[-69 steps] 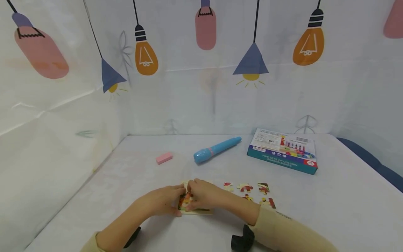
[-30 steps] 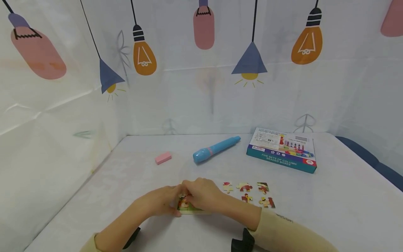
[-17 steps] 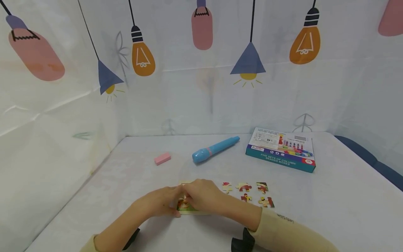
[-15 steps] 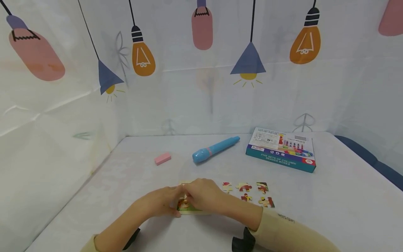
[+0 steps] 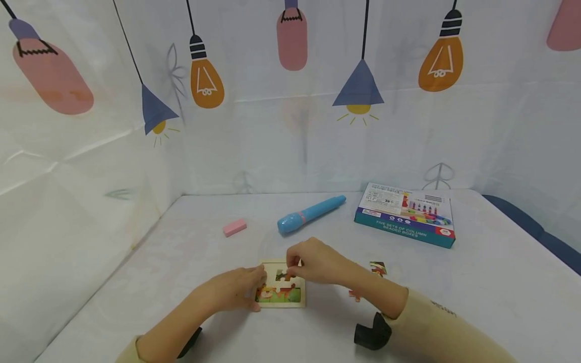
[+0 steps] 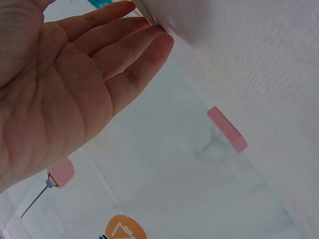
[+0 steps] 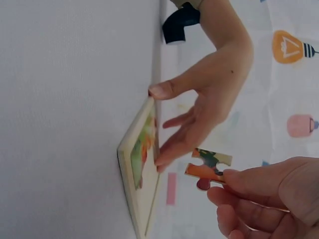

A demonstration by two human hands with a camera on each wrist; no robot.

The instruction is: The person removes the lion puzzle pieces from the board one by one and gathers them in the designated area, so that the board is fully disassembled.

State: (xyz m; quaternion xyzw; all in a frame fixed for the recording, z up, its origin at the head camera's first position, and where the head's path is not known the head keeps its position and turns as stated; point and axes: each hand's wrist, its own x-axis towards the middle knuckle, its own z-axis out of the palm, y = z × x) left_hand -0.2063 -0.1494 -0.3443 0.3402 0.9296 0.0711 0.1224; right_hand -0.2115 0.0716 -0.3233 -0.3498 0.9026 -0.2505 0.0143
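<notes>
My right hand (image 5: 317, 261) is raised over the upper right of a small wooden jigsaw board (image 5: 281, 305). Between thumb and fingers it pinches a jigsaw piece (image 7: 208, 163), green and orange with a dark red knob. The board's lower row shows an animal picture on green; bare wood shows above it. My left hand (image 5: 233, 290) rests at the board's left edge, thumb at the near corner, fingers extended along the side. In the left wrist view, the left hand's fingertips (image 6: 162, 42) meet the board's edge.
Loose jigsaw pieces (image 5: 378, 267) lie right of the board, partly hidden by my right forearm. Behind stand a pink block (image 5: 234, 227), a blue microphone-shaped toy (image 5: 310, 215) and a flat boxed set (image 5: 405, 217). A patterned cloth (image 5: 281, 146) hangs at the back.
My right hand has lifted from low over the board, up and to the right, and now shows a piece in its pinch. More of the board is uncovered. The left hand has stayed put.
</notes>
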